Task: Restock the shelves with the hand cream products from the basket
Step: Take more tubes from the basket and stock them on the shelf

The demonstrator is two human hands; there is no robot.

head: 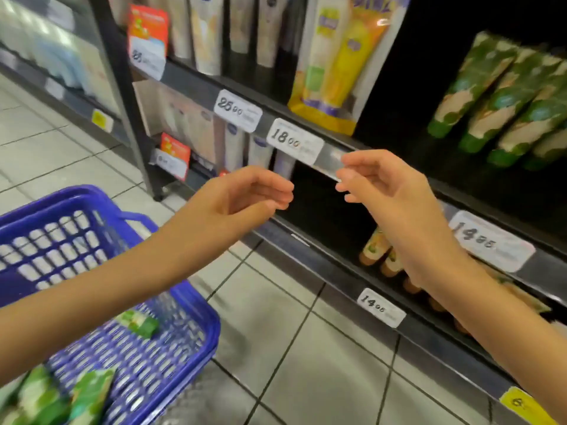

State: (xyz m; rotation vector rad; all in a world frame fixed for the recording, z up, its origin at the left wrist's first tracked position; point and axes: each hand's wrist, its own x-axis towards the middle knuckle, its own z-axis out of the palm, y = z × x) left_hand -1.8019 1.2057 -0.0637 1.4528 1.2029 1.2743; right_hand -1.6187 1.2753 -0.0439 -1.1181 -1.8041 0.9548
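Upper shelf, dark: white tubes left, yellow pack centre, green-and-beige tubes lying right. Shelf below: orange-capped tubes in a row. Pale tiled floor underneath.

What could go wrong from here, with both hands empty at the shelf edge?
1. The right hand hovers close to the 18.00 price tag; a careless move might knock it loose.
2. The green packs in the basket resemble the green tubes up right, not the white tubes near the left hand; stock could land in the wrong slot.
3. Those green tubes lean; adding more may topple them.
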